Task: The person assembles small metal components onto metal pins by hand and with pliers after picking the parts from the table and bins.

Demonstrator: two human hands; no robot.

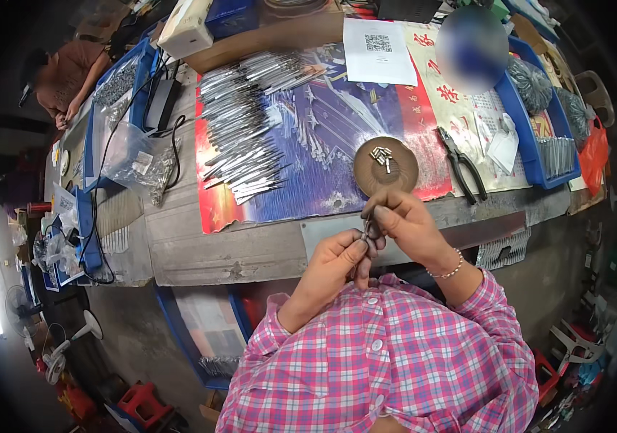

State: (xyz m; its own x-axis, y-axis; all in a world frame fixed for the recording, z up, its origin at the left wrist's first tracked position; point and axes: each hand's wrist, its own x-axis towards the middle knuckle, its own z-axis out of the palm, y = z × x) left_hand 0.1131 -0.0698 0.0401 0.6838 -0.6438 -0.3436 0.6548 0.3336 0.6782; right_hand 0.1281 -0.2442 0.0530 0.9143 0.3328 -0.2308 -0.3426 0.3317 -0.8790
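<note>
My left hand point(338, 258) and my right hand point(411, 229) meet in front of my chest, just over the table's near edge. Both are closed, thumbs pressed against fingers, in a pinch around something small and thin. The fingers cover most of it, so its kind cannot be made out. Just beyond my hands sits a round brown dish point(408, 182) with several short, shiny metal tubes point(382, 156) in it. Many slim silvery metal pieces point(240, 137) lie in overlapping rows to the left of the dish. To its right rest pliers point(461, 164) with dark handles.
Blue bins stand at the right point(533, 172) and left point(92, 162), holding bagged or loose metal parts. A plastic bag of small parts point(151, 169) and black cables lie at left. A white printed sheet point(379, 61) lies toward the back. A person point(74, 79) sits at far left.
</note>
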